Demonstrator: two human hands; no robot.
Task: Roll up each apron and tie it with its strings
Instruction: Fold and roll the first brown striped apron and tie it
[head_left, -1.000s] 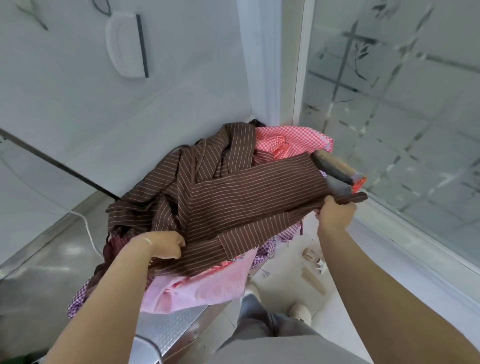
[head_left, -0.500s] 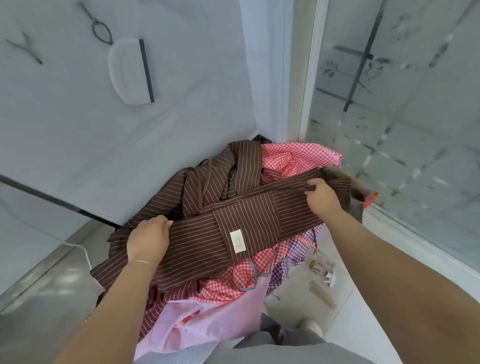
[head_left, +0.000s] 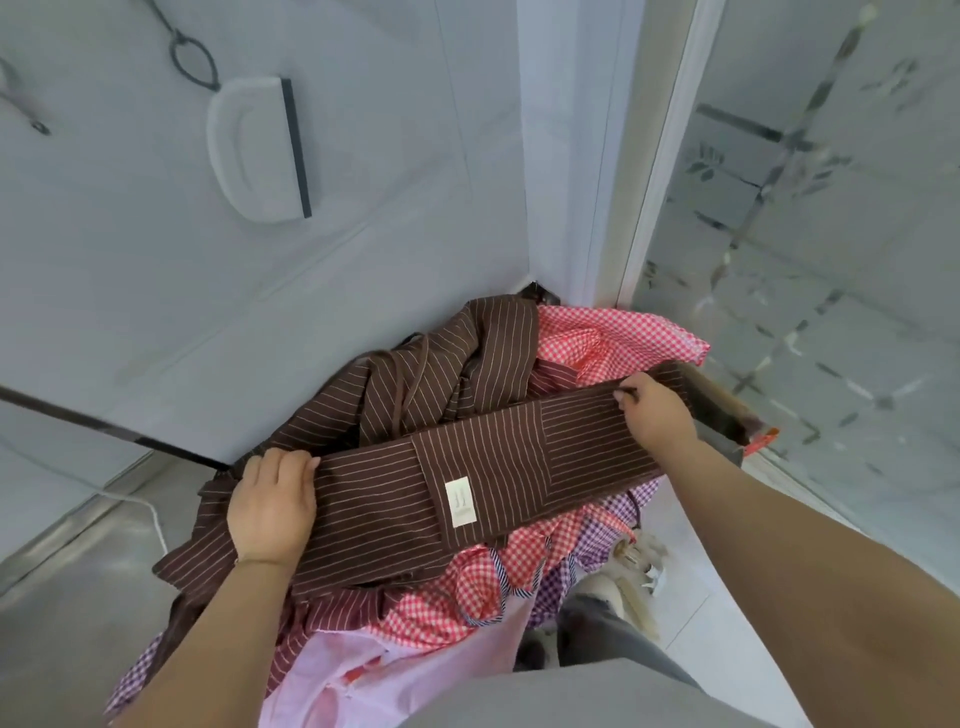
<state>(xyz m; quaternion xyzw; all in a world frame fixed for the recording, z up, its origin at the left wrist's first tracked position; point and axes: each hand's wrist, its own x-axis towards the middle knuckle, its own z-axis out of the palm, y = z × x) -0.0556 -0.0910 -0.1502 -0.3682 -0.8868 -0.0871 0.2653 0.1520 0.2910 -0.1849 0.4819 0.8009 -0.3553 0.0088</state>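
Note:
A brown striped apron (head_left: 483, 467) lies folded into a long band on top of a heap of aprons, a small white label on its pocket. My left hand (head_left: 272, 506) rests flat on the band's left end, fingers straight. My right hand (head_left: 657, 415) holds the band's right end, fingers curled over the far edge. A thin brown string (head_left: 402, 395) trails over the bunched brown cloth behind the band. Under it lie a red checked apron (head_left: 613, 338), a purple checked one (head_left: 597, 551) and a pale pink one (head_left: 332, 670).
The heap sits on a steel counter (head_left: 72, 597) in a corner between a grey wall and a frosted glass door (head_left: 831, 260). A white squeegee (head_left: 260, 150) hangs on the wall. A white cable (head_left: 150, 514) runs along the counter. Tiled floor and shoes show lower right.
The brown apron was lifted by both hands, then laid down as a folded band. My left hand opened flat onto its left end; my right hand shifted onto the right end.

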